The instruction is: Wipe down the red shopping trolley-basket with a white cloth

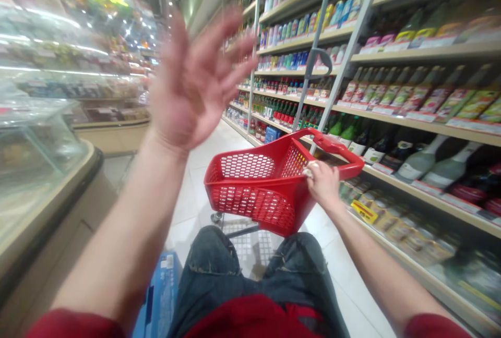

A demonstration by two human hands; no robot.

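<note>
My left hand (191,77) is raised in mid-air, blurred by motion, with its fingers spread and nothing in them. Ahead of my knees is a red plastic shopping cart (254,200) with honeycomb holes in its walls. My right hand (324,184) rests against the cart's upper rim, just below the red handle (332,151). Its fingers are closed around a small crumpled white cloth (310,169), which may be a tissue. The palm side of this hand is hidden.
Shelves of bottles (415,90) and cans run along the right. A glass display counter (43,140) stands on the left, with a lit cooler behind it. By my left leg is a blue crate or box (162,286). White floor tiles (199,163) lead forward.
</note>
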